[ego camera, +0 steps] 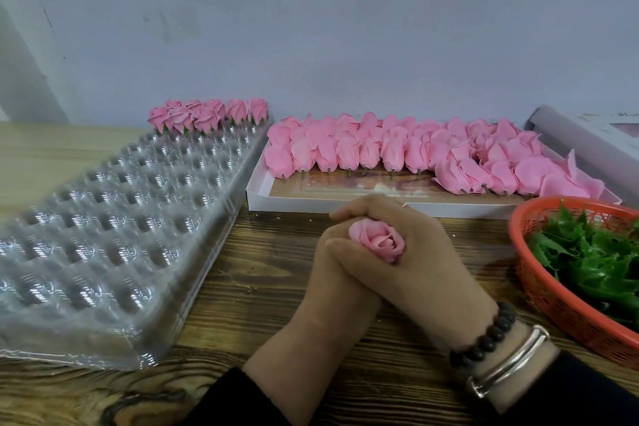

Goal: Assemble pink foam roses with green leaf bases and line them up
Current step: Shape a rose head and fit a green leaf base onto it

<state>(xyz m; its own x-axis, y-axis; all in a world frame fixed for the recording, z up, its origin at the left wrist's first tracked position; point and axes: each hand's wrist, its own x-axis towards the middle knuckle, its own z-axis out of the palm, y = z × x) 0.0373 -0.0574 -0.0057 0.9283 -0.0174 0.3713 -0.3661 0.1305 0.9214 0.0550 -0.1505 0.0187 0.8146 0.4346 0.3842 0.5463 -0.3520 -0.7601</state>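
Fingers [349, 214] of both hands wrap one pink foam rose [377, 240] above the wooden tabletop [262, 273]; its green base is hidden, so I'd press gently, keeping petals uncrushed, before lining it up in the clear plastic tray [114, 218]

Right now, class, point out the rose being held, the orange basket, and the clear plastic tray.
held rose [378, 241]: head view, on its petals.
orange basket [553, 301]: head view, on its mesh wall.
clear plastic tray [114, 218]: head view, on empty cups.

Pink roses [377, 241], green leaves [594, 259] in an orange-red basket [567, 315], a clear dimpled tray [114, 218], and a brown wood-grained worktop [262, 290] showed.
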